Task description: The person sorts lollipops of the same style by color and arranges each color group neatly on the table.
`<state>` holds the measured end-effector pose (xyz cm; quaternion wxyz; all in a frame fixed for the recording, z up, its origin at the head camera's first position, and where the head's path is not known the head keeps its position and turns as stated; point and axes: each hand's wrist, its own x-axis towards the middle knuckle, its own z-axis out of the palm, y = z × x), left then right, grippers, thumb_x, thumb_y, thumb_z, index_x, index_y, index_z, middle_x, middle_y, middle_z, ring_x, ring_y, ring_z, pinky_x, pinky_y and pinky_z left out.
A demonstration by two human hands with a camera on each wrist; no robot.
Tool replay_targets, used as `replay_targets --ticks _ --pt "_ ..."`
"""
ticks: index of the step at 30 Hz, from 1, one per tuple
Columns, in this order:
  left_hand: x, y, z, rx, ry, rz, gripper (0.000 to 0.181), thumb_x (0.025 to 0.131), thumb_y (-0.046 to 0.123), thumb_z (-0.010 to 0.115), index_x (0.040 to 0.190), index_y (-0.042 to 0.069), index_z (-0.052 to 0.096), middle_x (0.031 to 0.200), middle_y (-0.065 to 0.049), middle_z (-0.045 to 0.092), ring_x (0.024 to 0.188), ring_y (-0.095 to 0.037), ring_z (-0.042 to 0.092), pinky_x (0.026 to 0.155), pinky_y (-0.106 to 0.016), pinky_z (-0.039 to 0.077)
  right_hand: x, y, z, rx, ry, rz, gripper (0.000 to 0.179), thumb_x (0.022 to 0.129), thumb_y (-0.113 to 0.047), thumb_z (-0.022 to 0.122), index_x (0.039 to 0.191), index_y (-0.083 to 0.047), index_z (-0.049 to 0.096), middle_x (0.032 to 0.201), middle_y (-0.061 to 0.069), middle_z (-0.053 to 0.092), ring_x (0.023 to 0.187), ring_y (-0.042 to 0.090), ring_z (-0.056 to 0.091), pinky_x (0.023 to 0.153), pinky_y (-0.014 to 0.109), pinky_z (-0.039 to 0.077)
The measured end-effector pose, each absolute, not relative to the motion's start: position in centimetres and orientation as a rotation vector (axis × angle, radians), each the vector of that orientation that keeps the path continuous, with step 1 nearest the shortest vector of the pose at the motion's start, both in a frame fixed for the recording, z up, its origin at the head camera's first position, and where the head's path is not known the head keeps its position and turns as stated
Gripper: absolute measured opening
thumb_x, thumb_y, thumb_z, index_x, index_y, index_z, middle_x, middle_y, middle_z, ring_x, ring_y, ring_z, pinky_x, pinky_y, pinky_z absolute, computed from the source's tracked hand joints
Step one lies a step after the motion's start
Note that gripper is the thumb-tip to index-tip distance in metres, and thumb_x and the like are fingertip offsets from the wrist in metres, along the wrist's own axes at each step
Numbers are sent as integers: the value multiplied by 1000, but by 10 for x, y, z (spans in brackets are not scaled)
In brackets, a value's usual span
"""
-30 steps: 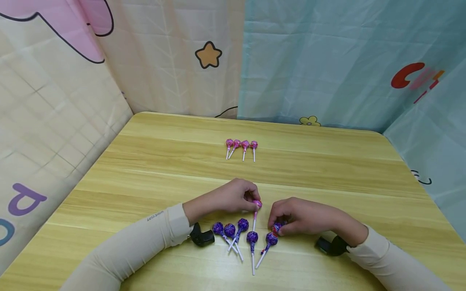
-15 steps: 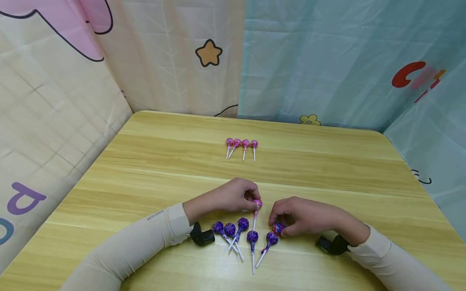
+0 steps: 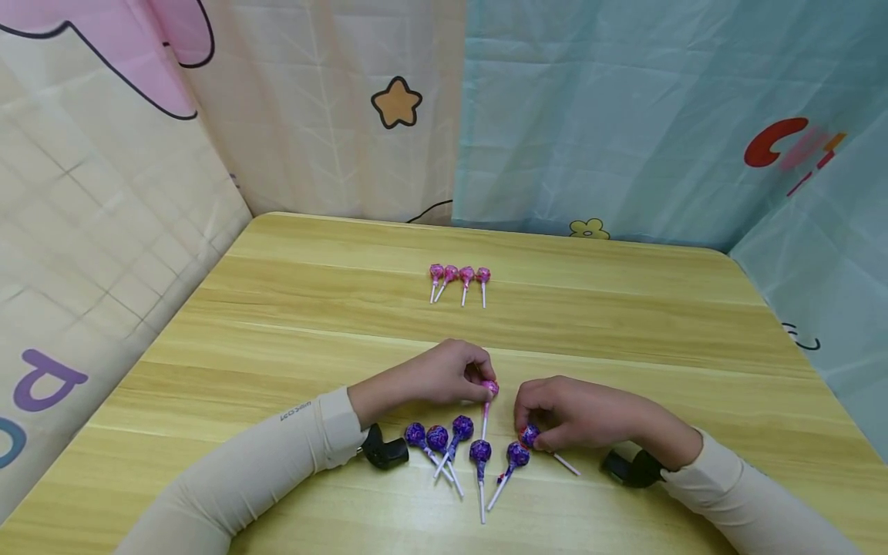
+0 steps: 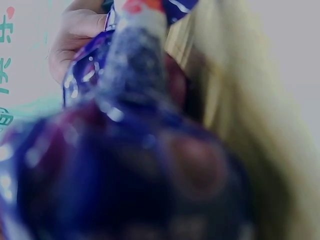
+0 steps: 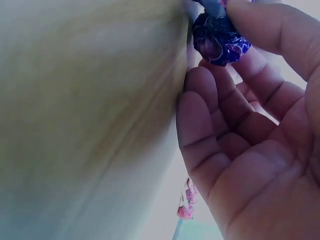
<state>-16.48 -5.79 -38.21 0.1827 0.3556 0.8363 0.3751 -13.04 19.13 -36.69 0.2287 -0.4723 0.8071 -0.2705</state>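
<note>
My left hand (image 3: 451,374) pinches the wrapped head of a pink lollipop (image 3: 490,388), whose white stick points toward me. To its right, my right hand (image 3: 583,412) pinches a purple lollipop (image 3: 529,436) between thumb and fingers. That one's stick slants out below the hand to the lower right. Between the hands and the near edge lie two purple lollipops, one straight (image 3: 480,452) and one tilted (image 3: 517,455). Left of these, three more purple lollipops (image 3: 437,438) lie with their sticks crossing. A blurred purple wrapper (image 4: 110,175) fills much of the left wrist view.
Farther back on the wooden table (image 3: 333,301), several pink lollipops (image 3: 467,274) lie in a row. A printed curtain (image 3: 590,116) hangs behind the table. Black wrist cameras (image 3: 388,453) sit beneath both wrists, close to the tabletop.
The purple lollipop in my right hand has turned, and its stick now shows at the lower right. My left hand and the pink lollipop have stayed in place.
</note>
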Motion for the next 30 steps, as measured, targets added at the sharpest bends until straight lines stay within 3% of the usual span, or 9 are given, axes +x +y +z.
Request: replay_targets --ticks 17,30 --pt "-165 -58 -381 998 2348 1073 4 89 13 75 89 10 72 78 8 65 73 -9 61 68 -24 51 -129 191 -367 -1307 2288 -705 21 87 -11 73 96 -26 61 96 -16 58 86 8 56 79 25 48" --pt "-165 -57 -382 987 2348 1081 4 88 11 75 90 9 72 78 8 65 72 -9 61 67 -23 51 -129 192 -370 -1208 2303 -722 21 86 -13 75 91 -25 58 89 -12 55 80 5 51 70 23 45"
